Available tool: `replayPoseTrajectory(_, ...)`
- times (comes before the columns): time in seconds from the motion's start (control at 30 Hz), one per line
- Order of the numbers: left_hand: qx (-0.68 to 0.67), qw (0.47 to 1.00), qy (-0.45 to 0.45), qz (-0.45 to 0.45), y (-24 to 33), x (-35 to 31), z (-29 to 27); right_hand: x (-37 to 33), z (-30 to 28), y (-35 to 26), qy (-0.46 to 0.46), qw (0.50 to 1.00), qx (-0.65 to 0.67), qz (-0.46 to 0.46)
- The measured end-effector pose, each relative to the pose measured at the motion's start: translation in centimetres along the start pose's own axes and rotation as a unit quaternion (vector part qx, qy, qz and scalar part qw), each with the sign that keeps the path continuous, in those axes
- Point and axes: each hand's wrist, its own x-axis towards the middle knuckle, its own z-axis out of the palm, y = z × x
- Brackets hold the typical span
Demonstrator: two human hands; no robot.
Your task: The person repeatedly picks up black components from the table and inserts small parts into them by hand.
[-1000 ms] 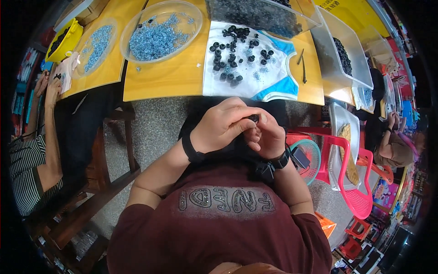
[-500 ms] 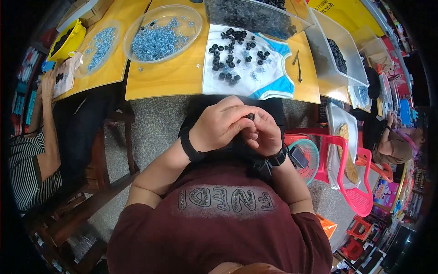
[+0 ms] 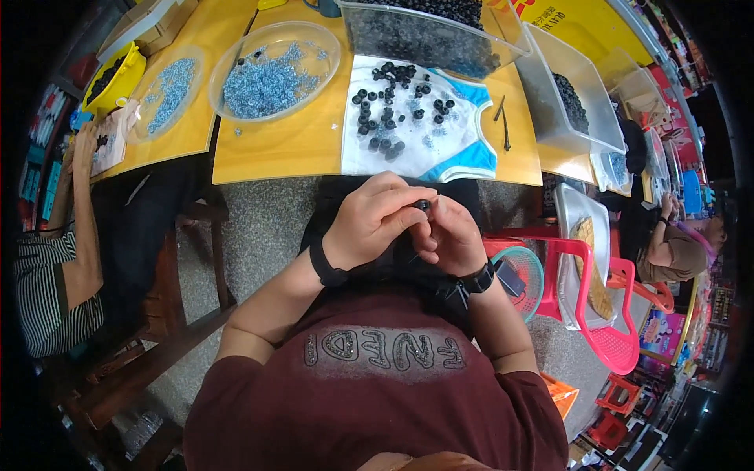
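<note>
In front of my lap, just off the table's near edge, my left hand [image 3: 374, 220] pinches a small round black part [image 3: 422, 205] between thumb and fingers. My right hand [image 3: 455, 234] closes on the same part from the other side, its fingers curled. Whether something smaller sits in the right fingertips is hidden. Beyond my hands, a white cloth with blue trim [image 3: 463, 161], shaped like a sleeveless top, lies on the table. Several loose black parts [image 3: 386, 146] of the same kind and small silvery-blue pieces are scattered over it.
A round clear tray [image 3: 314, 94] of silvery-blue pieces stands left of the cloth. Clear bins [image 3: 440, 39] of black parts stand behind and right. Two thin dark sticks [image 3: 505, 129] lie beside the cloth. A co-worker's arm [image 3: 85, 188] is at left; a pink chair [image 3: 581, 267] at right.
Both hands still hold the black part together; the right fingers have shifted on it, and more of its round face shows. The view has tilted slightly.
</note>
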Motion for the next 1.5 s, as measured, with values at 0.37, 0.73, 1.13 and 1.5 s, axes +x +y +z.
replayPoseTrajectory(0.37,0.015,0.998,-0.052,0.018,0.0,-0.1,0.3,0.4,-2.4,1.3,-0.064,0.997,0.045,0.000)
replayPoseTrajectory(0.73,0.015,0.995,-0.064,0.073,0.7,-0.3,0.7,0.1,-3.2,2.1,-0.079,0.996,0.041,-0.029)
replayPoseTrajectory(1.13,0.000,0.999,-0.012,-0.036,0.3,-0.4,0.2,-0.1,-2.3,-7.8,0.129,0.940,-0.168,-0.266)
replayPoseTrajectory(1.5,-0.042,0.992,-0.060,-0.105,-1.5,-0.4,0.8,4.5,-6.7,-22.2,0.308,0.527,-0.659,-0.440)
